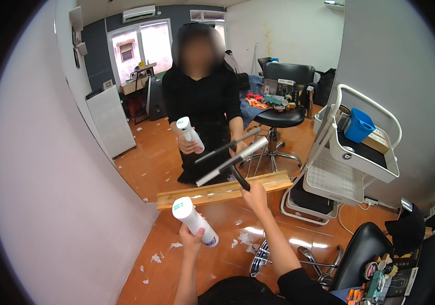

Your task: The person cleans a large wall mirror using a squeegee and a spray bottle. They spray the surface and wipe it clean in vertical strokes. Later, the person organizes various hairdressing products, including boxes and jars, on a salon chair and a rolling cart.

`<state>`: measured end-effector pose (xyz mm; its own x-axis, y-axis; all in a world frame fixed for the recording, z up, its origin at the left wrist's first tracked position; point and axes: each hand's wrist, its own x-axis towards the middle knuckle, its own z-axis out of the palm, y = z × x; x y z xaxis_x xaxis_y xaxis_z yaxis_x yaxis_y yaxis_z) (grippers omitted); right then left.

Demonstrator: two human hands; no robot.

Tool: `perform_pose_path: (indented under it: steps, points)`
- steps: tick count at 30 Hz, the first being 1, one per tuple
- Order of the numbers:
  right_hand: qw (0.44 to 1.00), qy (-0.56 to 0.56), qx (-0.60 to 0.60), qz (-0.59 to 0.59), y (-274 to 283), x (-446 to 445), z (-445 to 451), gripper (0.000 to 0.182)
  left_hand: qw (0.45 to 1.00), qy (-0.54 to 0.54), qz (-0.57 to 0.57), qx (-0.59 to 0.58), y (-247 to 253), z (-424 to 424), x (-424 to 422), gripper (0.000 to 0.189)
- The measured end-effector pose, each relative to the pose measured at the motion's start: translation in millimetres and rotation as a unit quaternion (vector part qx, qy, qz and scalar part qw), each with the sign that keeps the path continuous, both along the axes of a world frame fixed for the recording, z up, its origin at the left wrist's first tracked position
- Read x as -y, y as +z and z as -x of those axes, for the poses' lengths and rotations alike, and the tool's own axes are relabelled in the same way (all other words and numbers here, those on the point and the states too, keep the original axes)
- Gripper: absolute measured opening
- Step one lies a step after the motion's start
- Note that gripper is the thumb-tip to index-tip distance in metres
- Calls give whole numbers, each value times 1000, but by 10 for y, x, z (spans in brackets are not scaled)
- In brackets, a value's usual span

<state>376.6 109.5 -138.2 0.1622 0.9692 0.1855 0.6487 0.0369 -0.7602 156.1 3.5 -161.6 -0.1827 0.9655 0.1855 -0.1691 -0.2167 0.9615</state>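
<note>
My left hand (192,237) is closed around a white spray bottle (196,223), held upright and tilted over the floor. In my right hand (255,195) is the black handle of a squeegee (232,161); its long grey and silver head slants up to the right in front of the wall mirror (141,175). Whether the squeegee touches the glass, I cannot tell. The mirror shows a person in black with the same bottle and squeegee. Along the mirror's lower edge runs a wooden ledge (221,193).
To the right stands a white tiered trolley (349,187), with a blue container (359,126) and a box on top. A black salon chair (364,248) holding boxes and small tins is at the lower right. White scraps (156,258) and a metal footrest (260,259) are below.
</note>
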Motion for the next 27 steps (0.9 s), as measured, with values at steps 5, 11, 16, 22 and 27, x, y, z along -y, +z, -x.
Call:
perform_pose_path:
  steps: [5, 11, 16, 22, 27]
  points:
    - [988, 91, 125, -9, 657, -266, 41, 20, 1000, -20, -1, 3, -41, -95, -36, 63]
    - [983, 43, 177, -19, 606, -363, -175, 19, 999, -32, 5, 4, -60, -261, -97, 60]
    - [998, -20, 60, -6, 369, -369, -678, 18, 999, -40, 9, 12, -16, -379, -141, 59]
    - [991, -63, -106, 50, -407, -298, -1056, 21, 998, -66, 9, 10, -80, -508, -221, 61]
    - [979, -70, -182, 68, -1109, -114, -1111, 25, 997, -76, 10, 24, -86, -599, -217, 62]
